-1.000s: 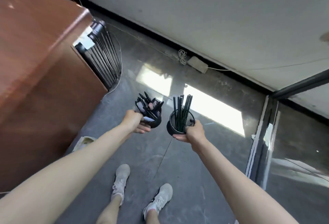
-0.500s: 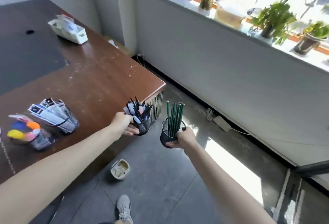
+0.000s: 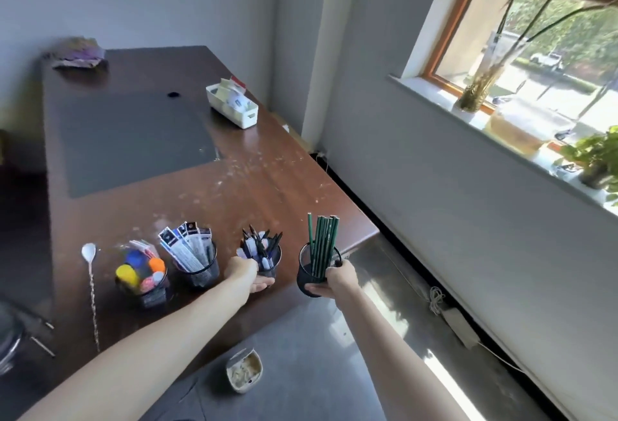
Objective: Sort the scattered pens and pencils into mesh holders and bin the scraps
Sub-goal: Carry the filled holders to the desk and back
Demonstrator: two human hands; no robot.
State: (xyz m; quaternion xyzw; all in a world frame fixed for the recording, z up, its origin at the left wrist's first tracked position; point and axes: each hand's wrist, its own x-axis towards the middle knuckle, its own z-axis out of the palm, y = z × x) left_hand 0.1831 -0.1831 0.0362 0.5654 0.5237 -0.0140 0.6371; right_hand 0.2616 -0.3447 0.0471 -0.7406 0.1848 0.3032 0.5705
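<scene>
Two mesh holders sit near the middle of the frame, one full of pens and one full of pencils. My left hand [image 3: 245, 273] cups the pen holder [image 3: 267, 258] by the desk's [image 3: 234, 186] front edge; I cannot tell if it touches the wood. My right hand [image 3: 336, 282] wraps the pencil holder [image 3: 312, 273], just off the desk corner, over the floor. Sorting looks nearly done, I think; both need setting down. Bare wood lies above them. A scrap tub [image 3: 244, 370] waits at bottom middle.

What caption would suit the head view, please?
Left hand holds pen holder, right hand pencil holder, at the desk edge.
</scene>
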